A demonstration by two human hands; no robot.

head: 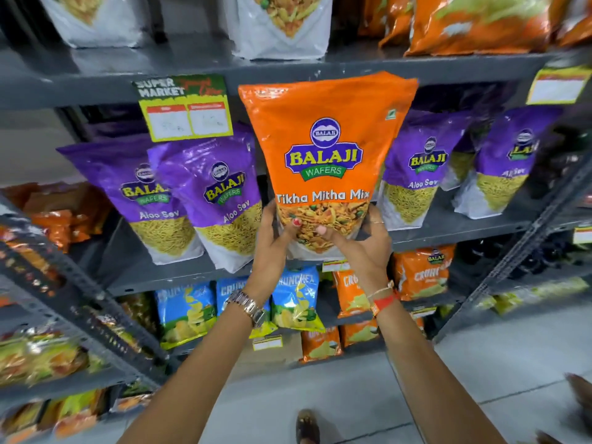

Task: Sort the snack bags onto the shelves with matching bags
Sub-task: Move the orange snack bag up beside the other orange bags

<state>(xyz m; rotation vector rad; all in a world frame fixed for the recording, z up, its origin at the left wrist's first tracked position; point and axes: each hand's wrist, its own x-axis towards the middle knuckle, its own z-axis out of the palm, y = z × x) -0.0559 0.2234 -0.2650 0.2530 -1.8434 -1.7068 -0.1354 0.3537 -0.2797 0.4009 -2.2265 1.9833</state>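
Both hands hold one orange bag, labelled Tikha Mitha Mix, by its bottom end. The left hand wraps the lower left corner and the right hand the lower right, thumbs pressed on the front. The bag stands upright in the air, in front of the middle shelf and overlapping the front edge of the shelf above.

The main risk is putting it down here. The middle shelf holds only purple bags of Aloo Sev on both sides of the gap, so setting the orange one in that gap would be a mismatch. Bags that look like its kind, orange ones, lie at the right end of the top shelf, though blur hides their labels, so that match is a guess.

A second risk is the grip itself: the bag is tall and held only at the base, so its top could flop forward or snag on the top shelf's front edge as it goes up.

In the way of that lift are the top shelf's front edge and the white-bottomed bags standing at its middle. A price tag hangs from that edge to the left. Blue and orange chip packets fill the lower shelf, and a side rack stands close on the left.
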